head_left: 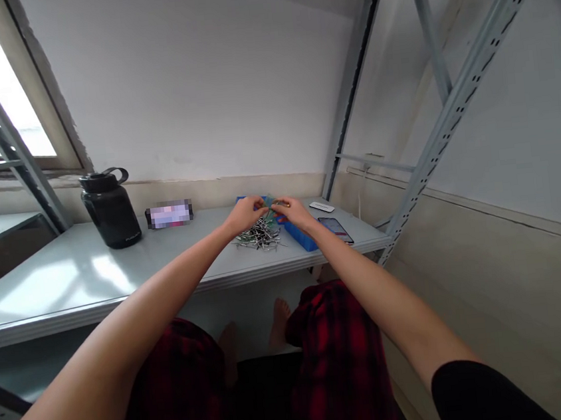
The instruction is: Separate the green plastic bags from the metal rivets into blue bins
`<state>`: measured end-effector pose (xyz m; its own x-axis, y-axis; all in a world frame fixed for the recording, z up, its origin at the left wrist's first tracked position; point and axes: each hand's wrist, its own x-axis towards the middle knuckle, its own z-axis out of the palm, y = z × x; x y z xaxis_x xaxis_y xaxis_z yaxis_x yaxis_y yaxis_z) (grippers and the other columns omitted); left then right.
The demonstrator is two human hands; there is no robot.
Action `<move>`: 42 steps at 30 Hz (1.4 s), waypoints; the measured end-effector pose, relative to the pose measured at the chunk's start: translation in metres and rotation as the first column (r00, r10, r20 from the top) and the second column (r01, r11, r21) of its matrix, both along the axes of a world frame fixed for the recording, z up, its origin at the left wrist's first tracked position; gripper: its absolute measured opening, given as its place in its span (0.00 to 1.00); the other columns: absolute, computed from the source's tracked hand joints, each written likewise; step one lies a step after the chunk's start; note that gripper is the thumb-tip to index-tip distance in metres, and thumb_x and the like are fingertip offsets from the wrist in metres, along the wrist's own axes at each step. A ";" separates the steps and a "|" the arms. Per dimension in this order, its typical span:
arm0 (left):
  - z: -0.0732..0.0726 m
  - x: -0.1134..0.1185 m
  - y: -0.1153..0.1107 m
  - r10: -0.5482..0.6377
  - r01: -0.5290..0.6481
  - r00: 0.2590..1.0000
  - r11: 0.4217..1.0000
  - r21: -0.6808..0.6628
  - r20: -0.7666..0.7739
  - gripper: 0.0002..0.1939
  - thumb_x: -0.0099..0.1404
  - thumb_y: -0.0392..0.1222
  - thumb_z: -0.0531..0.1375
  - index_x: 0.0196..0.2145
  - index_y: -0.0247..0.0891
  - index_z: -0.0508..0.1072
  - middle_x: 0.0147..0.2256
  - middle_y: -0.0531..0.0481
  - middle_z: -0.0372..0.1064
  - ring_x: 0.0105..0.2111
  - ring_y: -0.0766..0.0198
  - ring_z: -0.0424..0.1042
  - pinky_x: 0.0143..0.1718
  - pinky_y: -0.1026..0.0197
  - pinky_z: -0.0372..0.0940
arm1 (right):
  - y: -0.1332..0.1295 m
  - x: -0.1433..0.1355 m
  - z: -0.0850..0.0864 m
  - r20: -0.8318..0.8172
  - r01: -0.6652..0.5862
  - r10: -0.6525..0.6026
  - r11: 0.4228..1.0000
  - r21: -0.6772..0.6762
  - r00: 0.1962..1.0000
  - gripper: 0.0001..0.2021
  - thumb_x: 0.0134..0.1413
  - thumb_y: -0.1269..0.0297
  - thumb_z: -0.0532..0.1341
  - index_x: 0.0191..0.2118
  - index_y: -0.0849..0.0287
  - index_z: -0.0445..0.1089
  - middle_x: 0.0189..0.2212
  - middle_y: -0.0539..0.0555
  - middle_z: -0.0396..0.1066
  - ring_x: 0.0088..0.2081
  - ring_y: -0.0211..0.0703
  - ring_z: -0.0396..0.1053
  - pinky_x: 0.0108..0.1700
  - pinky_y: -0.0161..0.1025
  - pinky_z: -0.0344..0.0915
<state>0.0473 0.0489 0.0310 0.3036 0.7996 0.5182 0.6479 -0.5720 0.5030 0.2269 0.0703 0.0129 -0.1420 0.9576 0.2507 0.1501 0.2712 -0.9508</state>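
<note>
Both hands meet over the shelf top, near a pile of thin metal pieces (260,235). My left hand (247,213) has its fingers pinched together at the pile's back edge. Beside it, my right hand (293,212) is pinched as well, its fingertips close to the left ones. A greenish, see-through item (270,204) shows between the fingertips; its shape is too small to tell. What each hand grips cannot be made out. A blue container (300,236) sits under and beside my right hand, and more blue shows behind the left one.
On the grey shelf (175,261), a black bottle (113,211) stands left, with a blurred-out item (169,214) beside it. At right lie a white object (321,207) and a phone (337,229). Metal uprights (354,82) flank the shelf.
</note>
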 end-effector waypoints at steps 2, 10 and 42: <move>-0.003 0.002 -0.004 0.000 0.000 0.999 1.000 -0.005 0.035 0.08 0.61 0.43 0.58 0.32 0.36 0.74 0.32 0.46 0.74 0.33 0.59 0.70 0.38 0.59 0.64 | -0.004 -0.003 -0.010 -0.050 0.039 -0.037 0.999 0.035 0.998 0.11 0.52 0.65 0.64 0.41 0.60 0.69 0.30 0.50 0.72 0.31 0.38 0.72 0.28 0.31 0.67; -0.039 0.004 -0.002 0.088 -0.082 0.959 0.996 -0.033 0.271 0.09 0.63 0.43 0.58 0.35 0.36 0.74 0.33 0.47 0.75 0.32 0.60 0.72 0.37 0.59 0.65 | -0.012 -0.020 -0.037 -0.169 0.138 -0.114 0.981 0.137 0.979 0.21 0.48 0.56 0.63 0.48 0.57 0.63 0.28 0.48 0.67 0.30 0.40 0.69 0.27 0.34 0.66; -0.082 -0.011 0.042 -0.114 0.131 0.960 0.990 -0.049 0.257 0.06 0.66 0.42 0.57 0.35 0.39 0.73 0.32 0.50 0.73 0.31 0.64 0.70 0.33 0.62 0.66 | 0.013 -0.008 -0.078 0.117 0.054 -0.089 0.962 0.267 0.989 0.19 0.59 0.60 0.62 0.55 0.54 0.64 0.47 0.57 0.74 0.43 0.46 0.75 0.44 0.43 0.74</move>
